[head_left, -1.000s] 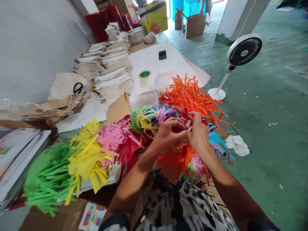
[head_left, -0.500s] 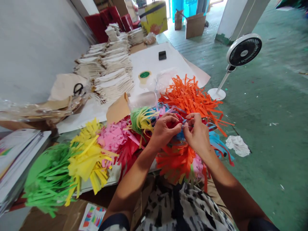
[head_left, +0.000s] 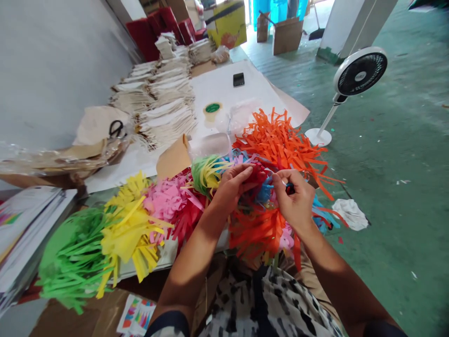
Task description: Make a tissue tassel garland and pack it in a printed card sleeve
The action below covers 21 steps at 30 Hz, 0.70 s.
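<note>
Over a heap of paper tassels, my left hand point(head_left: 233, 185) is closed on a red paper tassel point(head_left: 258, 174). To its right, my right hand point(head_left: 296, 194) is closed, thumb and forefinger pinched; a small dark object point(head_left: 290, 188) shows inside its curled fingers, too little of it to name. Blue tassel strips point(head_left: 265, 191) lie between the hands. Orange fringe spreads below them as an orange tassel point(head_left: 257, 234), and a larger orange bunch point(head_left: 277, 140) lies beyond. Close to my left wrist is a green and yellow tassel point(head_left: 205, 173).
Pink point(head_left: 164, 199), yellow point(head_left: 128, 229) and green tassels point(head_left: 73, 255) line the table's near edge at left. Behind are a tape roll point(head_left: 212, 108), a phone point(head_left: 238, 79), stacked off-white bundles point(head_left: 168, 103) and black-handled scissors point(head_left: 115, 128). A fan point(head_left: 360, 75) stands on the floor at right.
My hands have moved apart: the right one has shifted slightly right, and a dark object now shows in its fingers. The left hand's fingers now extend over the red tassel.
</note>
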Each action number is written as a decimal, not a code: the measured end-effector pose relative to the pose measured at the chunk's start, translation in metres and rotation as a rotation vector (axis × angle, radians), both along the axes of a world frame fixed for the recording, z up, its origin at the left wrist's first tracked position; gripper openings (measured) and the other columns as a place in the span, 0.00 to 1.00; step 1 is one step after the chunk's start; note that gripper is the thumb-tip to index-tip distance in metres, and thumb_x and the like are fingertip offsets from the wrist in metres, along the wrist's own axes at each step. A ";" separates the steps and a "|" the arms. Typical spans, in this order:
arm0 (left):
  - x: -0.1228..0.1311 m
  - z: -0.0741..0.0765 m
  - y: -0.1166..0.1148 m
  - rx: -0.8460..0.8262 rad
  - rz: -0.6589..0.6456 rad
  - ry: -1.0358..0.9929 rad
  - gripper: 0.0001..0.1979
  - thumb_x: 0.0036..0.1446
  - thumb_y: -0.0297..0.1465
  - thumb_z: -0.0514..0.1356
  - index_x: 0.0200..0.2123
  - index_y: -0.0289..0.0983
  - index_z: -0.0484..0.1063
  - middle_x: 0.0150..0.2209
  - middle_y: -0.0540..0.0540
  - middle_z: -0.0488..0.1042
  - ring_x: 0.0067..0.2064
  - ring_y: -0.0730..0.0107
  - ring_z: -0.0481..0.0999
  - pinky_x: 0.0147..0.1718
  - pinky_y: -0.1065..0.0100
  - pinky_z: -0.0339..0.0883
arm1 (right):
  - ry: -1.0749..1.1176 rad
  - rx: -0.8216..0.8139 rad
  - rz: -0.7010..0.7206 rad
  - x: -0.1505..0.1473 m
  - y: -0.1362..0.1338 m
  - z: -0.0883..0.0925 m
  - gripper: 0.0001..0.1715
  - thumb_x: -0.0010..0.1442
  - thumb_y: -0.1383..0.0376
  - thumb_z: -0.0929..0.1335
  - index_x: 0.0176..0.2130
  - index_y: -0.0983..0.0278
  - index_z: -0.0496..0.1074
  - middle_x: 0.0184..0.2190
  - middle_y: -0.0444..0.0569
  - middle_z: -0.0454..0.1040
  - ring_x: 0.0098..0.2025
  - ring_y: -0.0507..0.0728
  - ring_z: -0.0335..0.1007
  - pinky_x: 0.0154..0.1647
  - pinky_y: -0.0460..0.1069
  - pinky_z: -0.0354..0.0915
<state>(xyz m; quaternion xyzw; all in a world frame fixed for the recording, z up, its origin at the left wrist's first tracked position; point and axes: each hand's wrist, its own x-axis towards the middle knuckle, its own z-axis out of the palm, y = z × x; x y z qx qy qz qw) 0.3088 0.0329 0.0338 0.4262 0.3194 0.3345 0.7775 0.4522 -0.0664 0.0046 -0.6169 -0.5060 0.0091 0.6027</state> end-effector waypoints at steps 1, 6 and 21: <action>0.000 0.000 0.000 -0.001 -0.003 -0.007 0.16 0.52 0.37 0.76 0.41 0.35 0.84 0.41 0.44 0.85 0.43 0.65 0.85 0.46 0.66 0.80 | -0.004 -0.003 -0.001 0.000 0.000 -0.001 0.10 0.72 0.61 0.70 0.37 0.61 0.73 0.25 0.38 0.66 0.26 0.49 0.61 0.29 0.46 0.58; 0.004 0.000 -0.004 -0.002 0.020 -0.039 0.15 0.51 0.37 0.78 0.39 0.35 0.84 0.39 0.46 0.84 0.42 0.69 0.83 0.46 0.68 0.79 | -0.051 -0.018 0.024 -0.003 0.001 -0.003 0.10 0.71 0.61 0.70 0.36 0.61 0.73 0.24 0.37 0.65 0.24 0.48 0.61 0.28 0.46 0.58; 0.009 -0.004 -0.016 0.162 -0.013 -0.010 0.14 0.55 0.38 0.76 0.41 0.39 0.81 0.46 0.47 0.81 0.48 0.68 0.81 0.47 0.70 0.77 | -0.086 0.008 0.051 -0.002 0.000 -0.003 0.07 0.72 0.62 0.69 0.39 0.61 0.74 0.26 0.38 0.67 0.24 0.48 0.62 0.28 0.46 0.58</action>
